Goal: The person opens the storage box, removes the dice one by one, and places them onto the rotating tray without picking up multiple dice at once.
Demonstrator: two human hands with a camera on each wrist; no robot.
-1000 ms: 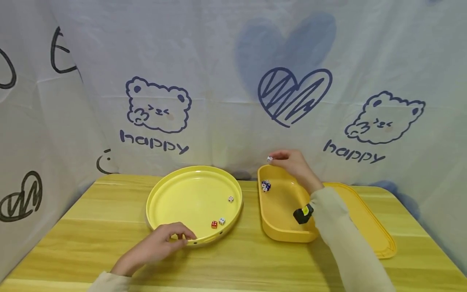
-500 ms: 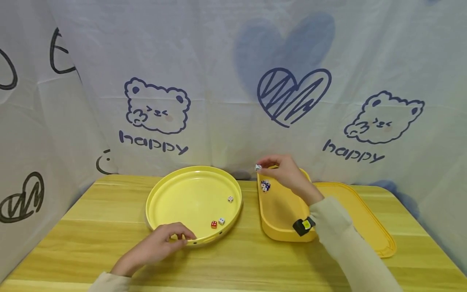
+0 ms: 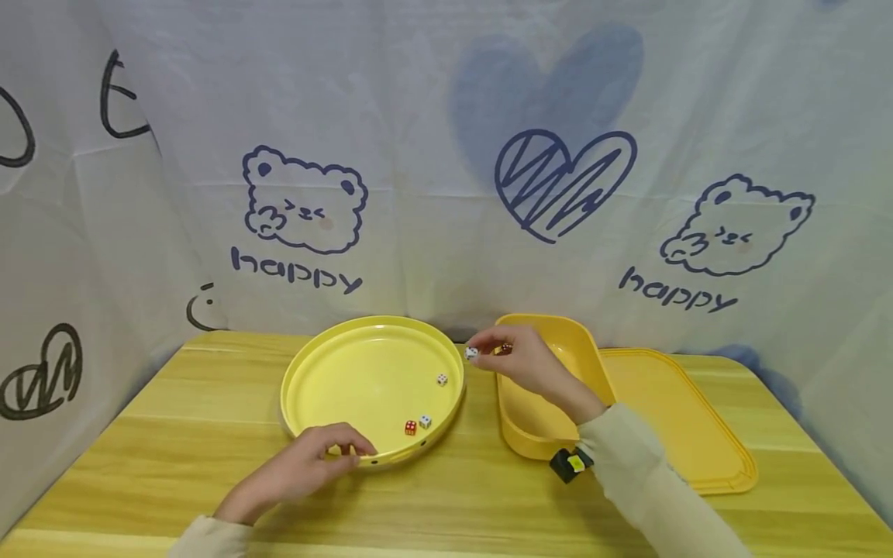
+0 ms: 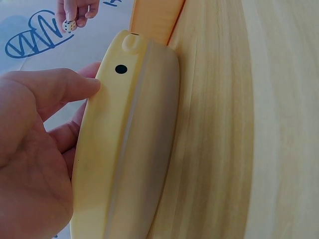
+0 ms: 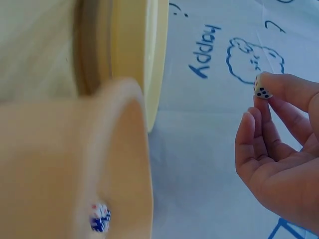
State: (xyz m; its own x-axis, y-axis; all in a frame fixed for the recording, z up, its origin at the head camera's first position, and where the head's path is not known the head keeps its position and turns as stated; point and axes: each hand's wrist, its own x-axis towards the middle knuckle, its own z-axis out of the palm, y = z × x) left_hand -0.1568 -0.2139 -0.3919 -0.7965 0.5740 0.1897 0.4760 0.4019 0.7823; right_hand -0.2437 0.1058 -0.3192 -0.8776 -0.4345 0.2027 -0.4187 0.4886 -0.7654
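Observation:
Between thumb and fingertip my right hand [image 3: 522,358] pinches a white die [image 3: 471,353], held in the air between the round yellow tray [image 3: 307,372] and the orange-yellow box [image 3: 533,447]. The right wrist view shows black pips on this die [image 5: 261,88]. My left hand [image 3: 307,465] grips the tray's near rim, thumb outside and fingers over the edge, as the left wrist view confirms. Inside the tray lie a red die [image 3: 410,428], a white die [image 3: 425,421] beside it, and another white die [image 3: 442,380] farther back. Dice [image 5: 100,217] in the box are mostly hidden behind my right hand.
A flat yellow lid [image 3: 687,434] lies on the wooden table [image 3: 446,511], right of the box and partly under my right sleeve. A printed white cloth [image 3: 418,155] hangs just behind the table. The box wall stands close to the tray.
My right hand has moved left and down with the white die, from above the box's back edge to near the tray's right rim. The left hand has stayed on the rim.

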